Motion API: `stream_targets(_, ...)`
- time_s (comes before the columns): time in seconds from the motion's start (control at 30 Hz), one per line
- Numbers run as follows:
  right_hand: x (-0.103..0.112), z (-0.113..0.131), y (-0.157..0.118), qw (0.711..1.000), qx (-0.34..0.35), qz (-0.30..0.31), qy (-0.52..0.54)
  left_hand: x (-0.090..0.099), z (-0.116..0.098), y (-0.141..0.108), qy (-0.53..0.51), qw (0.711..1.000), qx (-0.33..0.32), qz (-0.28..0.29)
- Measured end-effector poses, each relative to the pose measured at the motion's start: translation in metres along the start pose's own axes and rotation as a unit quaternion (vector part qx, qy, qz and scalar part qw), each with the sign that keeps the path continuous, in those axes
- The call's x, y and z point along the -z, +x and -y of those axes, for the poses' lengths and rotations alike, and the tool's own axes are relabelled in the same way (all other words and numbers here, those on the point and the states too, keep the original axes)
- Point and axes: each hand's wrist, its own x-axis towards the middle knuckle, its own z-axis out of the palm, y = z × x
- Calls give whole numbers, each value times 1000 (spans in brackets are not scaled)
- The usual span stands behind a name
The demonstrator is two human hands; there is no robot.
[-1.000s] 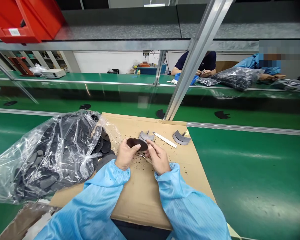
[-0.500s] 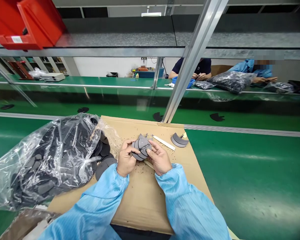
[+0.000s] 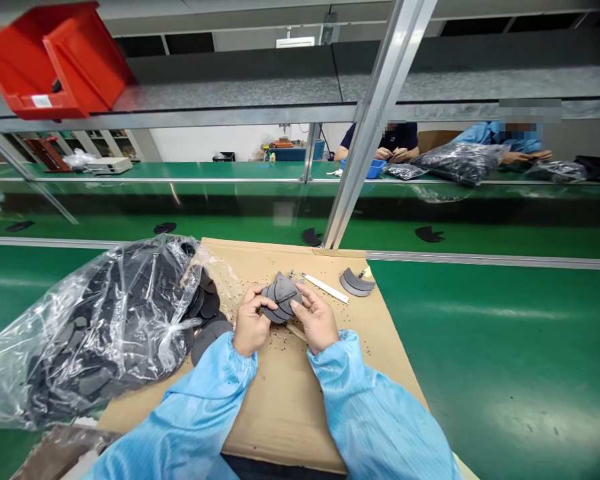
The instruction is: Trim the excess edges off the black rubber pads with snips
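Note:
Dark grey rounded foam pieces are pinched between both hands above a sheet of brown cardboard. On their left edge is my left hand, fingers closed on them. My right hand grips the right edge, its thumb resting on the face near a thin dark slit. A white strip lies just beyond my right hand. Farther right on the cardboard rests a curved grey piece. Small dark crumbs are scattered around the hands.
At left, a clear plastic bag of dark pieces spills onto the cardboard. A metal post rises behind it. Several dark pieces lie on the green surface beyond. A red bin sits on the upper shelf. Two people sit across, at the back.
The view has shifted slightly. The slit in the held pieces looks narrower and tilts more steeply. Both hands keep their hold.

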Motion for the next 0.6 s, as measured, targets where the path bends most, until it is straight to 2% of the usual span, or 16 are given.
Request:
stream_targets(0.4,-2,4,-3,999,28,8,-18,1,10,-1,1,1000,-18,8)
stream_targets(0.5,-3,5,-5,999,33,4,-20,1,4,-2,21,1000,-22,-3)
stream_targets(0.6,-3,4,-6,998,3,-24,-51,0,-8,-1,62,997,-46,-6)
